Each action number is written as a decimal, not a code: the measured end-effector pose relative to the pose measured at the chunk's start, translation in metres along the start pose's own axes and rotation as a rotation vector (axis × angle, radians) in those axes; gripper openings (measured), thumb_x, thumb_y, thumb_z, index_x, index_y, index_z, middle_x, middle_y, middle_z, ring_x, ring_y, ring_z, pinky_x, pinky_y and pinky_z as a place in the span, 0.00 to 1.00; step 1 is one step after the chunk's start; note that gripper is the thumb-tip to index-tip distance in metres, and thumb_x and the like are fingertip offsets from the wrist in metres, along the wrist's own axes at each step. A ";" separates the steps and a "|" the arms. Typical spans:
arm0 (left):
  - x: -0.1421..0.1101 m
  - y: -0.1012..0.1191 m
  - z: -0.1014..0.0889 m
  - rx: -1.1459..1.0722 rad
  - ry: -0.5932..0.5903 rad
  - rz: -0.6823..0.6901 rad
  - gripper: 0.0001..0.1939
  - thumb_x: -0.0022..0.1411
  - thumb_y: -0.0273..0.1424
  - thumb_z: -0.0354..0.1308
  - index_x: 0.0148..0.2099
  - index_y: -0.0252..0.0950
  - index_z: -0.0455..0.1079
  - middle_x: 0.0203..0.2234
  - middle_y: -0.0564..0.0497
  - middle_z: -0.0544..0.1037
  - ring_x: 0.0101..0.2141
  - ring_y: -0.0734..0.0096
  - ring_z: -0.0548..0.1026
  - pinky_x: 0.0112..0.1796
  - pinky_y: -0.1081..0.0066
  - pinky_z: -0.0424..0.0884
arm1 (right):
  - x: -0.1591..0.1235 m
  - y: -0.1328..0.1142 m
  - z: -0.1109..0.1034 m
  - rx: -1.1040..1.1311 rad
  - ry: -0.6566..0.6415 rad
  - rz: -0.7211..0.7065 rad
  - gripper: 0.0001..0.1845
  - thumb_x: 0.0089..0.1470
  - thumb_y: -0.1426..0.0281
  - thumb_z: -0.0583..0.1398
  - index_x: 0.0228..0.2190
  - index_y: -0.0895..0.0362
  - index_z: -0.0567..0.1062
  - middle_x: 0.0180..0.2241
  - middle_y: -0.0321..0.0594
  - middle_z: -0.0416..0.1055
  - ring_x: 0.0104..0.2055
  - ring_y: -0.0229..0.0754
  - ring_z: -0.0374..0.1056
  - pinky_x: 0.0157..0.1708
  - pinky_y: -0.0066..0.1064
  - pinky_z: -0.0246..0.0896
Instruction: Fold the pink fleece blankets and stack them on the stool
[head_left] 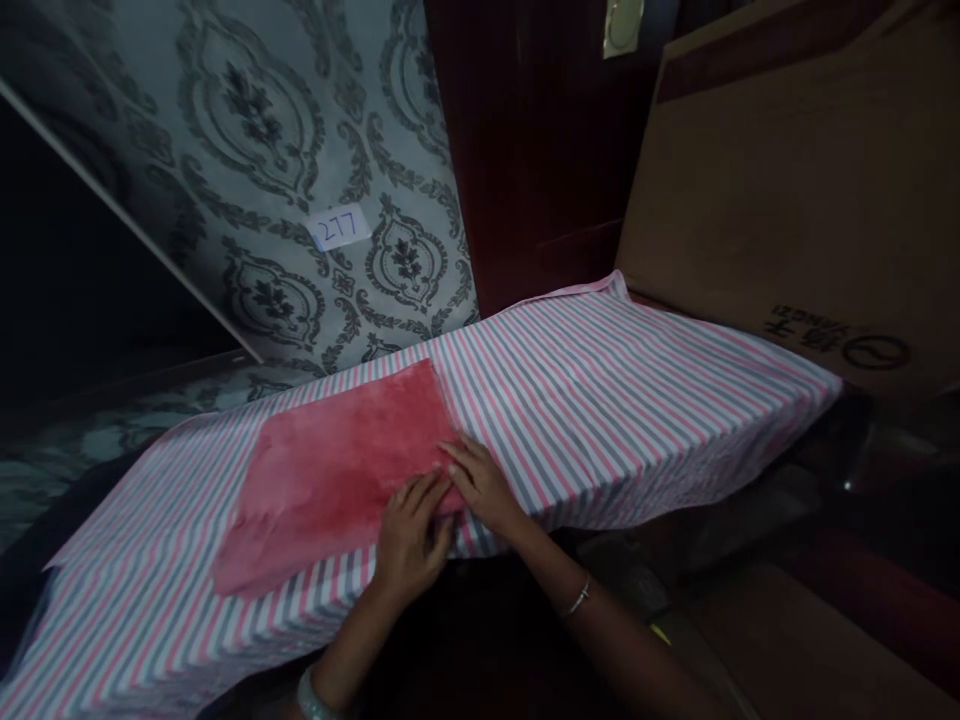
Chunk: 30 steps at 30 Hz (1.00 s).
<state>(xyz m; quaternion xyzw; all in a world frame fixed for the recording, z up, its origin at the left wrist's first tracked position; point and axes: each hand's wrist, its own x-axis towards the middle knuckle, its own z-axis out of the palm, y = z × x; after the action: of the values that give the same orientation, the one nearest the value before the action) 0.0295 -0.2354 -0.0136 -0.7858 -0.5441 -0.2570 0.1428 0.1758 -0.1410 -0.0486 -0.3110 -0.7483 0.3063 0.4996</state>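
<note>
A red plush cloth (337, 460), folded into a thick flat rectangle, lies on the striped cloth that covers the table. My left hand (411, 530) rests its fingers on the red cloth near its front right corner, thumb held apart. Close beside it, my right hand (484, 488) lays slightly spread fingers on the right edge of the same cloth. The fingertips of both hands almost meet. Under my palms, part of that corner is hidden.
The pink, grey and white striped cloth (570, 390) hangs over the table's front edge. A large cardboard box (750, 200) stands at the back right. Behind are a patterned wall (330, 130) with a paper label (339, 227) and a dark red door panel (525, 150).
</note>
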 end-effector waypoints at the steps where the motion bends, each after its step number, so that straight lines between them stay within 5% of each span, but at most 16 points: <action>1: 0.000 -0.007 -0.009 -0.038 0.020 0.001 0.20 0.67 0.31 0.51 0.60 0.40 0.69 0.53 0.44 0.77 0.53 0.57 0.74 0.53 0.55 0.71 | -0.001 0.002 0.000 0.003 0.001 0.004 0.22 0.67 0.65 0.52 0.59 0.50 0.73 0.63 0.45 0.64 0.67 0.46 0.58 0.65 0.47 0.56; 4: -0.002 -0.039 -0.046 0.034 0.103 -0.092 0.18 0.70 0.32 0.49 0.59 0.40 0.70 0.53 0.44 0.78 0.55 0.59 0.74 0.56 0.55 0.69 | -0.005 0.008 0.000 0.014 -0.006 0.026 0.22 0.67 0.64 0.52 0.59 0.50 0.72 0.64 0.45 0.63 0.67 0.48 0.57 0.65 0.48 0.57; 8: -0.022 -0.082 -0.085 0.368 0.103 -0.429 0.26 0.70 0.40 0.47 0.65 0.34 0.64 0.63 0.33 0.67 0.65 0.41 0.61 0.61 0.36 0.55 | -0.010 0.011 -0.001 0.018 -0.028 0.032 0.24 0.65 0.60 0.55 0.60 0.51 0.72 0.64 0.47 0.64 0.67 0.52 0.57 0.64 0.50 0.58; 11: -0.049 -0.098 -0.084 0.445 -0.021 -0.623 0.30 0.70 0.44 0.44 0.66 0.31 0.63 0.65 0.28 0.62 0.66 0.31 0.57 0.56 0.28 0.56 | -0.013 0.012 -0.001 0.013 -0.044 0.026 0.25 0.64 0.60 0.55 0.61 0.50 0.70 0.63 0.45 0.65 0.68 0.51 0.55 0.64 0.51 0.57; 16: -0.074 -0.103 -0.062 0.407 -0.043 -0.649 0.29 0.71 0.42 0.44 0.68 0.35 0.61 0.67 0.31 0.60 0.67 0.36 0.56 0.56 0.34 0.62 | -0.014 0.014 0.000 -0.011 -0.067 0.004 0.25 0.65 0.61 0.53 0.61 0.50 0.70 0.62 0.43 0.66 0.68 0.50 0.55 0.65 0.52 0.56; 21: -0.082 -0.117 -0.075 0.239 0.019 -0.715 0.29 0.68 0.43 0.49 0.65 0.34 0.65 0.67 0.34 0.61 0.67 0.45 0.58 0.62 0.44 0.60 | -0.018 0.014 0.002 -0.120 -0.064 -0.011 0.27 0.66 0.59 0.50 0.63 0.52 0.67 0.64 0.46 0.63 0.68 0.51 0.56 0.65 0.52 0.55; 27: -0.105 -0.138 -0.099 -0.208 0.186 -1.232 0.33 0.62 0.43 0.58 0.65 0.34 0.64 0.55 0.39 0.76 0.56 0.50 0.74 0.55 0.55 0.72 | -0.021 0.009 0.005 -0.216 -0.070 0.025 0.35 0.64 0.57 0.51 0.68 0.55 0.56 0.63 0.50 0.64 0.64 0.55 0.61 0.63 0.53 0.58; 30: -0.107 -0.140 -0.104 -0.486 0.316 -1.345 0.36 0.60 0.43 0.63 0.67 0.36 0.61 0.53 0.40 0.77 0.50 0.54 0.78 0.50 0.58 0.76 | -0.016 0.007 0.008 -0.118 -0.105 0.109 0.38 0.62 0.56 0.53 0.69 0.54 0.55 0.64 0.49 0.62 0.66 0.54 0.59 0.64 0.52 0.56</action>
<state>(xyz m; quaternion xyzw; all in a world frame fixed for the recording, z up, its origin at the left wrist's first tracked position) -0.1562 -0.3198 0.0051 -0.2448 -0.8095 -0.5130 -0.1473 0.1740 -0.1502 -0.0657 -0.3638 -0.7721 0.3042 0.4230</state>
